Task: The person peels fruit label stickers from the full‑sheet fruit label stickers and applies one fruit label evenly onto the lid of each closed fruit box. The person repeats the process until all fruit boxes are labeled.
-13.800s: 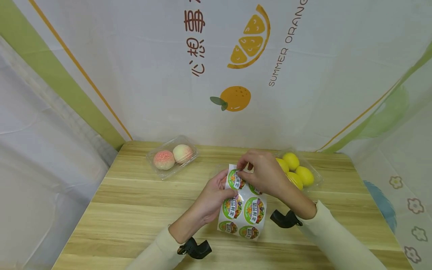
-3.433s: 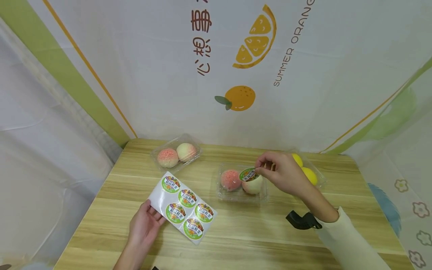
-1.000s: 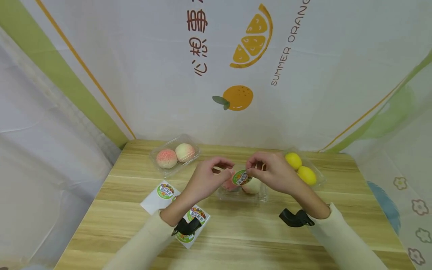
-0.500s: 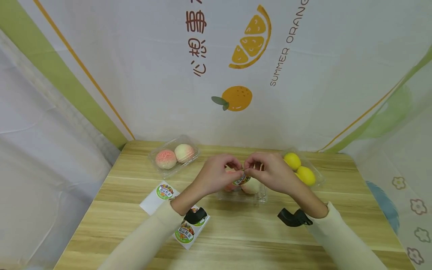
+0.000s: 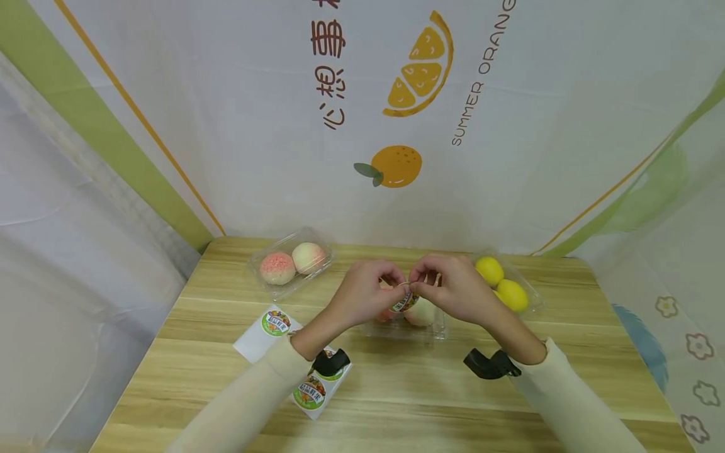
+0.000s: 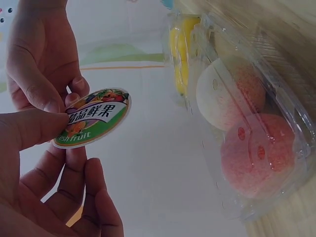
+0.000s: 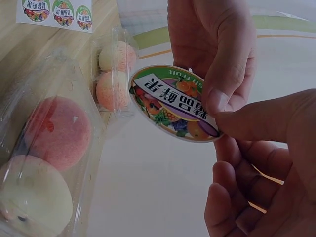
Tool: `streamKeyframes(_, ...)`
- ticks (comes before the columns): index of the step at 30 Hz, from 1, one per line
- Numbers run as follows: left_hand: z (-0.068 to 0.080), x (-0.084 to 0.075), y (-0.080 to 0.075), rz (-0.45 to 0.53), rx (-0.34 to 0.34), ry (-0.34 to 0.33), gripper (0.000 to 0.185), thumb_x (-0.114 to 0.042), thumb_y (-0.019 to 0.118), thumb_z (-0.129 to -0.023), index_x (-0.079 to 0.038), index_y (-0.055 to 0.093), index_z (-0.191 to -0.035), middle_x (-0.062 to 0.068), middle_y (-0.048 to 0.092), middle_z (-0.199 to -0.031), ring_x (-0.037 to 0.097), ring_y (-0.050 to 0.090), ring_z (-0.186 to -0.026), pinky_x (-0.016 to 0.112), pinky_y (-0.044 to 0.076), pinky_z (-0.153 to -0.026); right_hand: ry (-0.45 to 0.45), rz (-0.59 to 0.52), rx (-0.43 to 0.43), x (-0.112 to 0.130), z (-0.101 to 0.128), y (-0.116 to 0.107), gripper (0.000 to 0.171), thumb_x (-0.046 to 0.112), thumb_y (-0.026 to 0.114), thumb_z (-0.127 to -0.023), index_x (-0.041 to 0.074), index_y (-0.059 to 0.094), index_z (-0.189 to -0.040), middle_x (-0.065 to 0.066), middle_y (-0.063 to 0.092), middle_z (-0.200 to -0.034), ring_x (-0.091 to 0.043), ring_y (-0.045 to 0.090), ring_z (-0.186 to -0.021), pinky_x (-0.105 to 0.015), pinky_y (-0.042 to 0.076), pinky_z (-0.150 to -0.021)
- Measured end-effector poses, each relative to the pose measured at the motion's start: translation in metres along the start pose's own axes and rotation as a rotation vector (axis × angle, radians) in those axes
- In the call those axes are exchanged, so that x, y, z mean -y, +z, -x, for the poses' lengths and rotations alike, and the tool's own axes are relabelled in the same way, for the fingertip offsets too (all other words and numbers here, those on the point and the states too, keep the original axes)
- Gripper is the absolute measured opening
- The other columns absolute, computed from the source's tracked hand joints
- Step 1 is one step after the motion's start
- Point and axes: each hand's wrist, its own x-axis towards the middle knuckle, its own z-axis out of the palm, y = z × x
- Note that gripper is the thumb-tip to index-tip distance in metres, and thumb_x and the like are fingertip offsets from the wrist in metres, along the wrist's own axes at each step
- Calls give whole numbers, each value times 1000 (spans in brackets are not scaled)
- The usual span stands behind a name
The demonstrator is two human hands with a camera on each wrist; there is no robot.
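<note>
The head view looks forward and down from above the table (image 5: 396, 390), far enough to take in both forearms, three fruit boxes and the backdrop. The left wrist view sits close under the left hand (image 6: 34, 163), facing across to the right hand (image 6: 42, 54), with the peach box (image 6: 256, 128) tipped on its side at the frame's right. The right wrist view is as close, facing the opposite way. All three share the sticker (image 5: 403, 301) (image 6: 94, 117) (image 7: 174, 102) and that box
</note>
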Motion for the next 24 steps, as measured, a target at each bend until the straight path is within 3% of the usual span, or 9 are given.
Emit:
streamKeyframes(17, 1, 7, 0, 30, -25, -52, 7, -18, 78, -95, -15, 80, -89, -7, 76, -85, 9, 68, -83, 31, 54, -72, 35, -43, -84, -4, 2, 8, 10, 5, 84, -94, 7, 79, -102, 2, 74, -96, -15, 64, -80, -31, 54, -68)
streamKeyframes(24, 1, 5, -5, 80, -52, -93, 9, -20, 78, -99, -15, 80, -92, -7, 76, -88, 12, 69, -88, 42, 57, -90, 66, -86, -132, -8, 4, 8, 11, 8, 86, -95, 7, 78, -103, 0, 74, -95, -17, 63, -79, -31, 55, -69)
